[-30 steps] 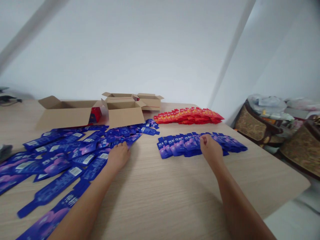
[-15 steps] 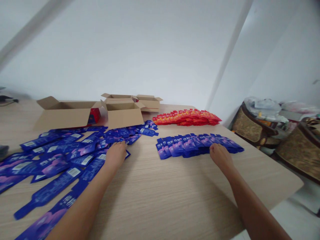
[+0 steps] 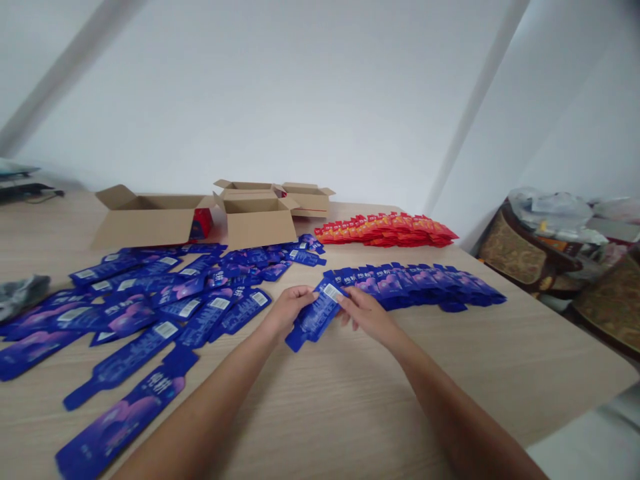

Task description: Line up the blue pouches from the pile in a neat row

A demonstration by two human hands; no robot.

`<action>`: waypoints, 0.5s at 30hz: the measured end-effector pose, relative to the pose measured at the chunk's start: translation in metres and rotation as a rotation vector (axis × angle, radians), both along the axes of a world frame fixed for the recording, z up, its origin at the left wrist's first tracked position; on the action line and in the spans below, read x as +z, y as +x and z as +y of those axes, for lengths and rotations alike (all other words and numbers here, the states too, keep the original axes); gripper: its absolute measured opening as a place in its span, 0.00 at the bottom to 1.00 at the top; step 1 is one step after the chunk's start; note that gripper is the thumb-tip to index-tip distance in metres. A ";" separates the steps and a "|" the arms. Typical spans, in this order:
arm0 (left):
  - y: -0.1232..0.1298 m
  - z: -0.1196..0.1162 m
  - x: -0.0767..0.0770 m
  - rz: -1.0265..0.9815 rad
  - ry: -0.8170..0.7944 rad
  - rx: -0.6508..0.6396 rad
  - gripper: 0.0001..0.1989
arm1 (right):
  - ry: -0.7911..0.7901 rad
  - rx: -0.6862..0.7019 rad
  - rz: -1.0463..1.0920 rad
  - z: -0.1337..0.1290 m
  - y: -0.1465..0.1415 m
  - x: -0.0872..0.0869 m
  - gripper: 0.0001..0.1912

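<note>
Between my two hands a blue packet (image 3: pixel 319 313) is held above the table, its barcode face up and its narrow tab pointing down to the left. My left hand (image 3: pixel 289 308) pinches its left edge, while my right hand (image 3: pixel 367 313) grips the upper right side with the thumb on top. Just behind my right hand lies a row of overlapping blue packets (image 3: pixel 420 285), fronts up. A loose heap of blue packets (image 3: pixel 150 287) spreads over the left of the table, some showing barcodes, others their purple-pink fronts.
Open cardboard boxes (image 3: pixel 260 223) stand along the back, with a red box (image 3: pixel 201 223) beside the left one. Red packets (image 3: pixel 387 230) lie overlapped in a row at the back right. Grey cloth (image 3: pixel 23 297) sits at the left. Chairs (image 3: pixel 520 250) holding bags stand right of the table (image 3: pixel 350 400).
My left hand has come right from the heap with a blue packet. My right hand has moved left from the row and now grips that packet too. The view has shifted slightly.
</note>
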State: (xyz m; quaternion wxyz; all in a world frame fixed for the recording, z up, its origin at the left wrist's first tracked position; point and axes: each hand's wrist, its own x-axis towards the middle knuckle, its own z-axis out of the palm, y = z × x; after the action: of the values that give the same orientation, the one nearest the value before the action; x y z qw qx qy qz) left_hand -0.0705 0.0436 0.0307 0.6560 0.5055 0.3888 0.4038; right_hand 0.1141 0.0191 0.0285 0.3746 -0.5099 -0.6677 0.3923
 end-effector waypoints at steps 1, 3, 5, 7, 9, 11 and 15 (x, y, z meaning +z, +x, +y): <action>0.002 -0.002 -0.002 -0.019 -0.015 0.012 0.16 | -0.042 0.011 0.066 -0.001 -0.007 -0.007 0.19; 0.003 -0.005 -0.006 -0.035 -0.030 -0.003 0.16 | -0.070 -0.016 0.188 -0.003 -0.014 -0.020 0.20; 0.003 -0.005 -0.009 -0.026 -0.037 -0.113 0.16 | -0.053 -0.065 0.270 -0.005 -0.014 -0.028 0.20; 0.002 -0.005 -0.012 -0.008 -0.023 -0.267 0.17 | -0.039 -0.104 0.300 -0.007 -0.011 -0.030 0.21; 0.000 -0.002 -0.014 0.032 0.016 -0.355 0.16 | -0.039 -0.131 0.300 -0.009 -0.008 -0.029 0.22; -0.002 0.000 -0.016 0.109 0.103 -0.328 0.14 | -0.061 -0.149 0.288 -0.009 -0.007 -0.026 0.25; -0.004 0.000 -0.015 0.357 0.566 -0.082 0.07 | -0.302 -0.176 0.441 -0.009 -0.007 -0.018 0.34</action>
State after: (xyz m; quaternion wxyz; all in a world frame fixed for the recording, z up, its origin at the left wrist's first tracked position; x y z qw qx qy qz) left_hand -0.0743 0.0438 0.0154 0.4271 0.7453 0.3494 0.3742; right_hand 0.1072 0.0100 0.0106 0.4635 -0.5182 -0.4571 0.5547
